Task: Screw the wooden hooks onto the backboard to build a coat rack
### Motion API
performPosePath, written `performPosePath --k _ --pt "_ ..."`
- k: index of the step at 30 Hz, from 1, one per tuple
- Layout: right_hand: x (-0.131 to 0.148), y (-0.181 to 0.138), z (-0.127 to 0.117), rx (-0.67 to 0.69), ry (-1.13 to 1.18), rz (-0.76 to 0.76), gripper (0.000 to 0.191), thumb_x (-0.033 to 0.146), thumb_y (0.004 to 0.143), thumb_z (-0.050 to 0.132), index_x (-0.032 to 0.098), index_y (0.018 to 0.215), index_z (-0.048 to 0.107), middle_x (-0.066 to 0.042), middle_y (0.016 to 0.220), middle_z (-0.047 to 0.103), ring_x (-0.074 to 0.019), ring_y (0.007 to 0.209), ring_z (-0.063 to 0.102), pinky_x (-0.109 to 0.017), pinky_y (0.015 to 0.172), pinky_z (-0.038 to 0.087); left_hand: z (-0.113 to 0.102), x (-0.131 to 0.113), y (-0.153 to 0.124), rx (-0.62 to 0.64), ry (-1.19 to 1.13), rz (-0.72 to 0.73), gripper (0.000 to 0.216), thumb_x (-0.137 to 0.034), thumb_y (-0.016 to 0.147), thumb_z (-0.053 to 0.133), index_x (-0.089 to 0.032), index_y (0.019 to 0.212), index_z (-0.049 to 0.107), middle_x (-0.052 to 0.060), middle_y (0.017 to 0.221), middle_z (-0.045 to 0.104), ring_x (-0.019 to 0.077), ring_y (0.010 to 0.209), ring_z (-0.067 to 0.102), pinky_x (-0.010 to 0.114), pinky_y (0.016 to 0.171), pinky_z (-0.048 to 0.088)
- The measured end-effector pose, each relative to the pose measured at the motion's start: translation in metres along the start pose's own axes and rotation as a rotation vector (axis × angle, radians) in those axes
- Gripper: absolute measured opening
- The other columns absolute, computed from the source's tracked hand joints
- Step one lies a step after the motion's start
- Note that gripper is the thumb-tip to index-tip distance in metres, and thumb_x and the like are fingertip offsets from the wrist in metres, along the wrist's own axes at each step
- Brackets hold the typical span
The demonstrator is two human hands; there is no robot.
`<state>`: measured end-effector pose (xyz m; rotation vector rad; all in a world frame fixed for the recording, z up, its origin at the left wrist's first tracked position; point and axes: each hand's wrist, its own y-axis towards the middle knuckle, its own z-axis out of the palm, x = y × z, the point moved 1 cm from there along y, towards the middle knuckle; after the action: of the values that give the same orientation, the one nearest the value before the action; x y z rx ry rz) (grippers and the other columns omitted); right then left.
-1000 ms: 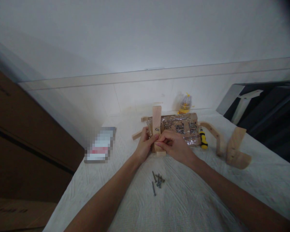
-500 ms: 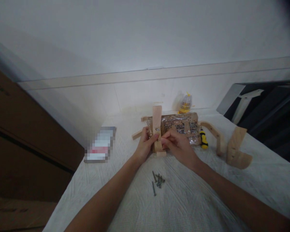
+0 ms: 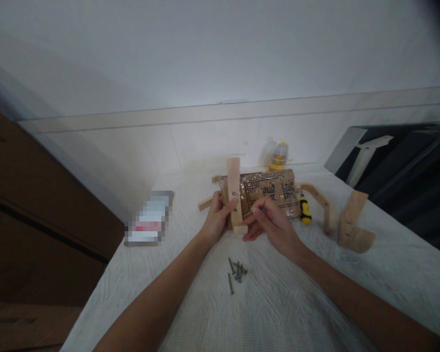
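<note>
Surface [image 3: 278, 313]: cloth-covered; everything sits a touch farther left in your view than half a second ago, which looks like your head turning rather than things sliding.

Parcel [image 3: 271, 191]: lies behind your hands, taped and printed.

Left hand [image 3: 215, 215]: unchanged in its job. Fingers wrapped around the bar, thumb pressed on its near face.

Right hand [image 3: 273, 225]: here is the change. Half a second ago the fingertips were bunched against the bar's edge; now you have them drawn off to the right, thumb and forefinger pinching a thin metal piece, the other fingers loosely spread below.

Bar [image 3: 233, 173]: in your left hand, in front of the parcel's left end, its long end up in view, a short block [image 3: 241, 229] at its lower end. Whether it stands or leans, you can't tell from here.

Screwdriver [image 3: 305, 211]: beside the parcel's right end, untouched.

Screws [image 3: 239, 270]: loose pile on the near side of your hands, unchanged.

Thin metal piece [image 3: 248, 213]: probably a screw, near end pointing at the bar; contact unclear.

Lower hole [image 3: 235, 210]: uncovered now, nothing seen standing in it. Judgement: fastening there isn't done, and your steady left grip suits it.
</note>
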<state>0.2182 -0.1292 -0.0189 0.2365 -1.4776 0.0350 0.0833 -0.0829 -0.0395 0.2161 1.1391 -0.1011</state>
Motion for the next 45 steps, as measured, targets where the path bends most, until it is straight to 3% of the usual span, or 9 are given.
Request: performPosePath --k 14,20,28,37,45 --pt "0.000 0.001 0.003 0.000 0.011 -0.024 0.040 0.059 0.077 0.054 0.023 0.080 0.038 0.005 0.058 0.066 -0.0118 0.041 0.064 -0.020 0.039 0.052 0.005 -0.006 -0.002 -0.007 -0.038 -0.013 0.037 -0.037 0.068 0.073 -0.021 0.088 0.046 -0.004 0.081 0.058 0.0100 0.067 0.054 0.025 0.065 0.043" --pt "0.001 0.001 0.001 0.018 -0.004 -0.027 0.038 0.059 0.079 0.053 0.024 0.080 0.038 0.006 0.055 0.064 -0.0113 0.038 0.061 -0.021 0.039 0.052 0.003 -0.004 -0.002 0.002 -0.021 -0.004 0.036 -0.038 0.069 0.071 -0.022 0.089 0.046 -0.004 0.083 0.058 0.0107 0.071 0.054 0.027 0.070 0.044" --pt "0.000 0.013 0.001 -0.017 -0.162 -0.202 0.029 0.048 0.077 0.061 0.022 0.069 0.053 0.006 0.055 0.053 -0.0087 0.043 0.054 -0.021 0.040 0.046 0.001 -0.001 0.000 0.005 -0.015 0.000 0.036 -0.039 0.068 0.072 -0.022 0.088 0.047 -0.003 0.085 0.057 0.0118 0.078 0.055 0.027 0.075 0.044" --pt "-0.006 0.015 0.002 -0.096 -0.333 -0.274 0.015 0.034 0.084 0.052 0.023 0.073 0.052 0.005 0.055 0.052 -0.0105 0.045 0.052 -0.023 0.043 0.041 0.003 -0.002 -0.001 0.016 -0.053 -0.002 0.035 -0.034 0.068 0.072 -0.022 0.088 0.046 -0.003 0.088 0.058 0.0113 0.080 0.056 0.027 0.080 0.044" --pt "0.000 0.012 0.007 -0.130 -0.580 -0.435 0.014 0.022 0.083 0.052 0.022 0.068 0.052 0.001 0.064 0.052 -0.0151 0.063 0.051 -0.029 0.061 0.039 0.002 0.000 0.000 0.022 -0.055 0.006 0.036 -0.035 0.067 0.072 -0.022 0.090 0.047 -0.002 0.090 0.059 0.0129 0.084 0.056 0.028 0.080 0.044"
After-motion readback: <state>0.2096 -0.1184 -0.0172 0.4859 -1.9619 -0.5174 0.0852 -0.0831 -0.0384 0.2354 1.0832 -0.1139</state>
